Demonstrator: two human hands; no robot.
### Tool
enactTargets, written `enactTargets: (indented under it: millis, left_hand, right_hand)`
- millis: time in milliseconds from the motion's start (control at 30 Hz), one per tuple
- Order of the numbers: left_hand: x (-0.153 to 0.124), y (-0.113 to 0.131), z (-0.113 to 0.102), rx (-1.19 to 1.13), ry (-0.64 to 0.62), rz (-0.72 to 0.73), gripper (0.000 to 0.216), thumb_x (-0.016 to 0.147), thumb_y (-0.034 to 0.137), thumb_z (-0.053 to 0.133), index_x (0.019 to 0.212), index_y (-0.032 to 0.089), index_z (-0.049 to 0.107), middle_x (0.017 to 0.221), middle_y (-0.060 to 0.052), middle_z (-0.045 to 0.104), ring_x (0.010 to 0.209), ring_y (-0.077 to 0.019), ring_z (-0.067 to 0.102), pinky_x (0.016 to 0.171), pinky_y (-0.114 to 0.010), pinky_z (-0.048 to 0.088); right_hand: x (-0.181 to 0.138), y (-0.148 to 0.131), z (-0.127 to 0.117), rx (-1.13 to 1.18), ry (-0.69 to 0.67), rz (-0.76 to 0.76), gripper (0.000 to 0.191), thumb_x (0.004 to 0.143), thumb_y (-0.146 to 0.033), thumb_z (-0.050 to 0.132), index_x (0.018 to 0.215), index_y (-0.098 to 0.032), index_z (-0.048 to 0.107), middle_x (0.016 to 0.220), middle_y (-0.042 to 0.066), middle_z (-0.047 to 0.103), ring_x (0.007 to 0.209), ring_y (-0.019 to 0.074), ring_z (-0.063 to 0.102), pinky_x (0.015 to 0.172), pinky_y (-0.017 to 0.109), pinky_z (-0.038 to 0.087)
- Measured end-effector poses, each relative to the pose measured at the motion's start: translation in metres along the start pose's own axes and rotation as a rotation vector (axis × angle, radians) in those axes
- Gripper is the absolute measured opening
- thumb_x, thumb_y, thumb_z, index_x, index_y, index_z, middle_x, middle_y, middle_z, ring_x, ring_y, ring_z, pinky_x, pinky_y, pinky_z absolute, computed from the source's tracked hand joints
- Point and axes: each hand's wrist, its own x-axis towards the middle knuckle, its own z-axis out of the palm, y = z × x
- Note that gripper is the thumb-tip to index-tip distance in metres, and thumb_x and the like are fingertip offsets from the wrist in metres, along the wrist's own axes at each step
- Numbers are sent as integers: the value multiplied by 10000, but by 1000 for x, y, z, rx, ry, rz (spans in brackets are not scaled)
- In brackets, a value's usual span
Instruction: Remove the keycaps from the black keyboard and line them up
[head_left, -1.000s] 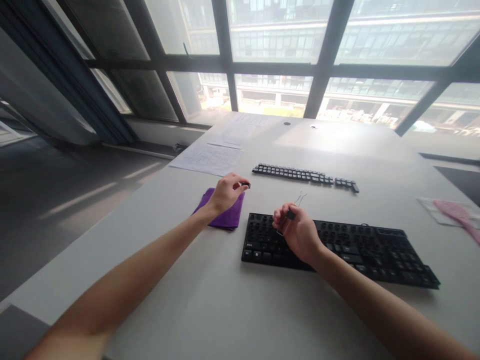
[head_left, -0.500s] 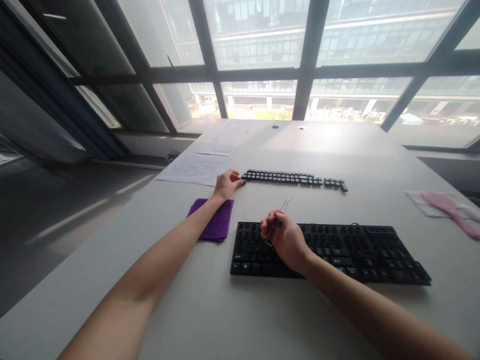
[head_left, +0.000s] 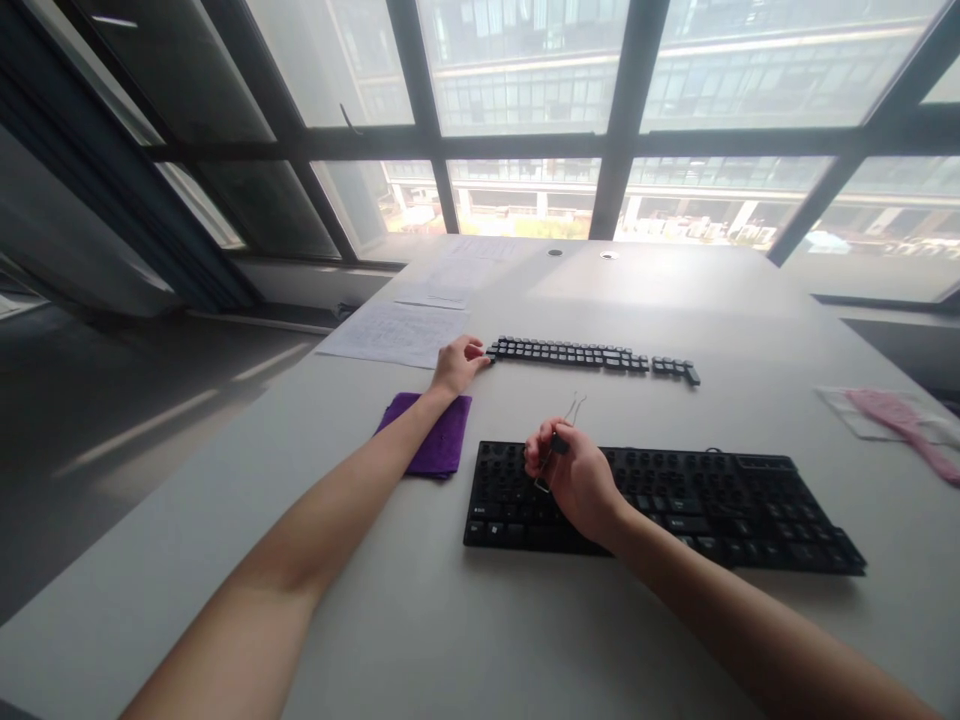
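My left hand [head_left: 459,366] reaches to the left end of the row of loose black keycaps [head_left: 566,353], thumb and fingers pinched on a small keycap [head_left: 491,359] there. My right hand [head_left: 576,468] is closed around a wire keycap puller [head_left: 576,405] with a dark handle. The puller's two thin prongs point up and away from me. Below that hand lies a black keyboard [head_left: 675,520]. Many of its upper and right-hand keys look stripped of their caps, while caps remain along its front edge. The hand hides part of the keyboard's left half.
A folded purple cloth [head_left: 442,440] lies under my left forearm. Sheets of paper [head_left: 394,333] are at the back left of the white table [head_left: 360,610]. At the right, a pink cloth-like item [head_left: 900,415] rests on something white. Windows [head_left: 525,190] stand beyond the far edge.
The view has shifted slightly, so everything sits a little differently in the picture. Both hands keep nearly the same place and the same grip.
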Motion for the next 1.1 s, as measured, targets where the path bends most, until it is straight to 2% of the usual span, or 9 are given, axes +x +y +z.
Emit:
enactTargets:
  millis: [267, 400, 533, 667, 733, 833, 900, 967, 1100]
  left_hand:
    - [-1, 2, 0, 2, -16, -3, 280, 725, 202, 785, 962, 145, 650, 874, -68, 736, 777, -170, 684, 784, -300, 550]
    - [-1, 10, -5, 28, 13, 9, 293, 778, 297, 752, 999, 144, 635, 955, -89, 719, 778, -173, 665, 762, -294, 540]
    - [-10, 36, -21, 165, 84, 174, 261, 893, 322, 613, 1092, 154, 624, 1044, -91, 680, 914, -207, 627, 909, -355, 485]
    - [-46, 80, -42, 328, 33, 398, 207, 906, 228, 561, 1090, 157, 627, 1015, -75, 665, 980, -230, 585, 977, -392, 424]
    - [-75, 103, -52, 311, -63, 429, 144, 911, 225, 555, 1012, 166, 638, 987, -65, 660, 972, -225, 580, 941, -374, 436]
    - [-121, 126, -64, 256, -285, 412, 115, 918, 271, 581, 947, 186, 653, 955, -46, 661, 933, -208, 589, 882, -348, 449]
    - [-146, 131, -69, 192, -425, 344, 111, 904, 293, 615, 888, 193, 662, 883, -26, 660, 862, -187, 597, 808, -315, 457]
    - [-162, 129, -72, 138, -500, 265, 113, 889, 301, 642, 857, 195, 668, 840, -15, 661, 811, -171, 598, 752, -292, 454]
    - [-175, 117, -71, 86, -450, 147, 117, 903, 271, 600, 890, 187, 681, 849, -18, 680, 775, -161, 602, 707, -274, 444]
  right_hand:
    - [0, 0, 1, 6, 3, -3, 176, 867, -250, 476, 716, -205, 553, 663, 20, 551, 634, 171, 490, 597, 282, 396]
    - [-1, -1, 0, -19, 6, -30, 173, 867, -270, 496, 720, -209, 562, 716, 24, 560, 667, 176, 503, 629, 293, 422]
    - [-3, 1, 0, -138, -1, -129, 184, 897, -304, 531, 809, -204, 659, 819, 30, 557, 713, 169, 491, 692, 289, 440]
    - [-7, -2, 4, -290, -1, -156, 285, 953, -430, 518, 1000, -229, 714, 862, 35, 541, 782, 171, 491, 695, 262, 437]
    - [-8, -6, 7, -322, -11, -185, 334, 961, -493, 496, 1041, -242, 701, 873, 29, 539, 720, 155, 481, 631, 259, 425]
    - [-11, -12, 9, -374, -60, -262, 344, 951, -537, 504, 1066, -252, 660, 834, 1, 535, 530, 108, 373, 479, 253, 323]
    - [-12, -14, 7, -489, -81, -298, 324, 941, -526, 534, 1037, -237, 644, 722, -22, 527, 476, 98, 342, 448, 247, 267]
    - [-13, -14, 4, -658, -89, -307, 278, 936, -484, 564, 961, -216, 636, 582, -44, 504, 461, 109, 382, 457, 245, 275]
    - [-12, -6, 1, -924, -114, -325, 174, 929, -364, 597, 861, -206, 627, 495, -49, 526, 471, 127, 457, 513, 256, 342]
